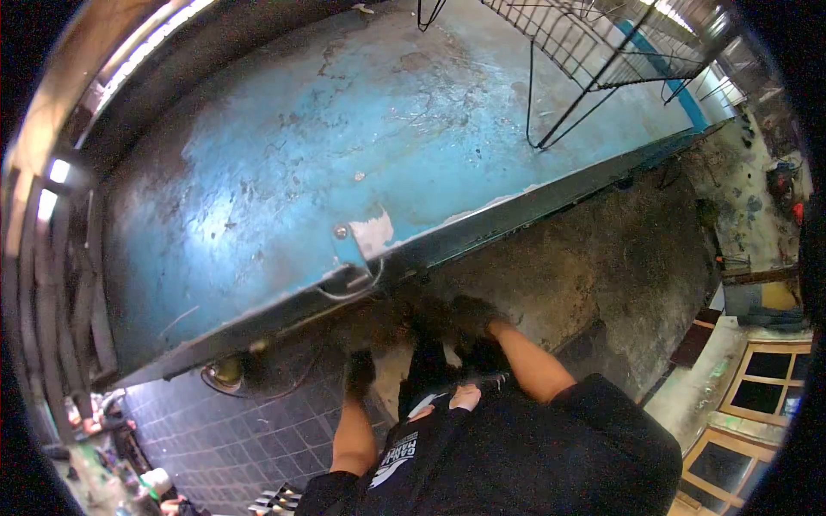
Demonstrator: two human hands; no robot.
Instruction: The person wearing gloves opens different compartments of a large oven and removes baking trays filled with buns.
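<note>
My left hand (360,374) is dark, apparently gloved, and hangs low below the front edge of a large worn blue tabletop (284,172). My right hand (473,316), just as dark, lies further right beneath the same edge. Shadow and blur hide the fingers of both, so I cannot make out what they hold, if anything. A metal bracket with a bolt (348,245) is fixed at the tabletop's edge, above and between the hands. A curved pale wire or cable (353,292) hangs under it.
A black wire rack (594,60) stands on the tabletop at upper right. Grey tiles (249,430) cover the floor at lower left, near a round metallic object (225,374). Wooden window frames (770,378) are at right, dark slats (56,284) at far left.
</note>
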